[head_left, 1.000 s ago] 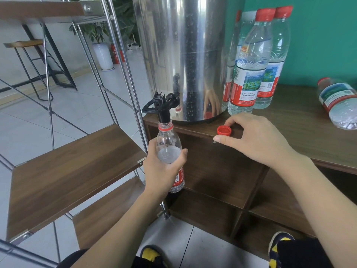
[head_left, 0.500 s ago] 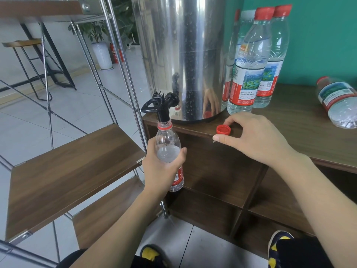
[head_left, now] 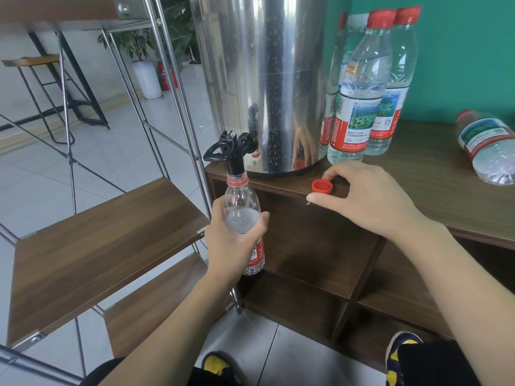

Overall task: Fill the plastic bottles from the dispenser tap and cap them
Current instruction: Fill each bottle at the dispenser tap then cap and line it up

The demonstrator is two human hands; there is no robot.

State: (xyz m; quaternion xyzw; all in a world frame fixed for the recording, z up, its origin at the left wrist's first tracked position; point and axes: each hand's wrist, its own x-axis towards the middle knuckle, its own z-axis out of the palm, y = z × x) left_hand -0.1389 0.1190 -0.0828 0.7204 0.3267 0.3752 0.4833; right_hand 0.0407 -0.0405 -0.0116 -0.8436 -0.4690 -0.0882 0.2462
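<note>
Filling is underway: the left hand [head_left: 234,240] grips the bottle [head_left: 242,207] under the tap [head_left: 233,154], while the right hand [head_left: 365,199] rests loosely open, its fingertips beside the red cap [head_left: 322,186], ready for capping next.

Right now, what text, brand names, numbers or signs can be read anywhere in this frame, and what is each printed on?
No text reads clearly enough to quote.
Standing bottles: white print on the red band of the labels, too small and blurred.
Lying bottle: label with a square code, print unreadable.
Held bottle: red label mostly covered by the left hand, unreadable.
Red cap by the right hand, dispenser: no markings visible.
</note>
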